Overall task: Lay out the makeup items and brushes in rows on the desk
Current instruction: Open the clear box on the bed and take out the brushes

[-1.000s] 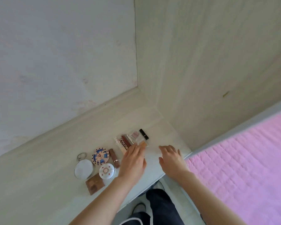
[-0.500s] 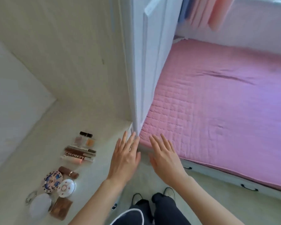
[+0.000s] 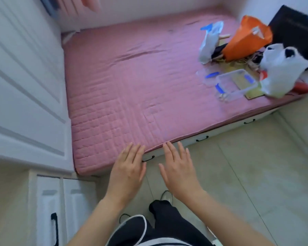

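- Left hand [image 3: 127, 172] — fingers straight, spread flat, holding nothing.
- Right hand [image 3: 178, 170] — fingers extended, likewise holding nothing.
- Both hover above pink bed [image 3: 132, 89] edge; makeup items out of view.

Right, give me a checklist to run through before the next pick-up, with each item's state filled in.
1. Left hand free: ok, fingers straight, holding nothing.
2. Right hand free: ok, fingers spread, holding nothing.
3. Makeup items and desk in view: not ok, neither shows in this view.
4. Supply pile in sight: ok, clear plastic box, white bag and orange bag lie on the far right of the pink bed cover.
5. Brushes or makeup among that pile: cannot tell, too cluttered.
6. Hands near the pile: not ok, both hover at the bed's near edge.
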Available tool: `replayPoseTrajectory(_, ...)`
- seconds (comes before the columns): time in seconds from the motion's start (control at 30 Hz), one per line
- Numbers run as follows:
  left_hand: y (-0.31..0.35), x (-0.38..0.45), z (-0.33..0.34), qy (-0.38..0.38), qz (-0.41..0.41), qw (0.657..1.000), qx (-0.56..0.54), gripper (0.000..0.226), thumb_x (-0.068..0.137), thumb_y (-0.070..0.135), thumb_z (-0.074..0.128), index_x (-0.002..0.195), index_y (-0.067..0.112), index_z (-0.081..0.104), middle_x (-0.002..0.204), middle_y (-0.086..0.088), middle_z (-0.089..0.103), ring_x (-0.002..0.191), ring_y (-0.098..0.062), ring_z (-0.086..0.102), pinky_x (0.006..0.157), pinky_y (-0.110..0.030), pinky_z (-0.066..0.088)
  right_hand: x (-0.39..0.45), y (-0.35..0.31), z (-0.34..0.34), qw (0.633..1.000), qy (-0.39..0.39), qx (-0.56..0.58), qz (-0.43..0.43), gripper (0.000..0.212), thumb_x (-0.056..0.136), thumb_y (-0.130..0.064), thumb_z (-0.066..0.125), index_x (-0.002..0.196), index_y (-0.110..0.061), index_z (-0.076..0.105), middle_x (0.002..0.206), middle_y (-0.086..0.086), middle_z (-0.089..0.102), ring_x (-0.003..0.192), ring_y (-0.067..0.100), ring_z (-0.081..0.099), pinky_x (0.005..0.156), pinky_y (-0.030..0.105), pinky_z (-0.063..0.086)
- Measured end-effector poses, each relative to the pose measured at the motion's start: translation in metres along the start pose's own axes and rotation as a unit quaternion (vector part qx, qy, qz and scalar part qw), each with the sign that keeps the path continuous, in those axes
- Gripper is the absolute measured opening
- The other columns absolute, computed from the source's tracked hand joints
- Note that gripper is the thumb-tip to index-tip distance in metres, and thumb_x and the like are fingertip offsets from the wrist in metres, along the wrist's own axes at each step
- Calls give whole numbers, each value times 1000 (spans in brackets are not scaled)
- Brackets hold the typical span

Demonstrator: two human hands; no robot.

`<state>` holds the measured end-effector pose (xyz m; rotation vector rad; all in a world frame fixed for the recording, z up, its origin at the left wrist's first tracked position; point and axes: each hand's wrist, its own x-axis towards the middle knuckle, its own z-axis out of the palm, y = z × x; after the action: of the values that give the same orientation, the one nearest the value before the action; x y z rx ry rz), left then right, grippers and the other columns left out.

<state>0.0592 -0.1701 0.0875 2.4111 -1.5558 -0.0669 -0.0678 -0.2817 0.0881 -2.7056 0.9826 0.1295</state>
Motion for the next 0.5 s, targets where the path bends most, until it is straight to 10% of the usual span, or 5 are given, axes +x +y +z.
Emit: replayPoseTrajectory(0.5,192,154,73,-103,212,971,-23,52,83,18,71,131,7,56,132,-8,58,127,-29,51,102,-41,46,-29,218,-36,967,37,69,241,66,100,-44,31,152,-12,8,159,8,15,147,33,3,119,47,11)
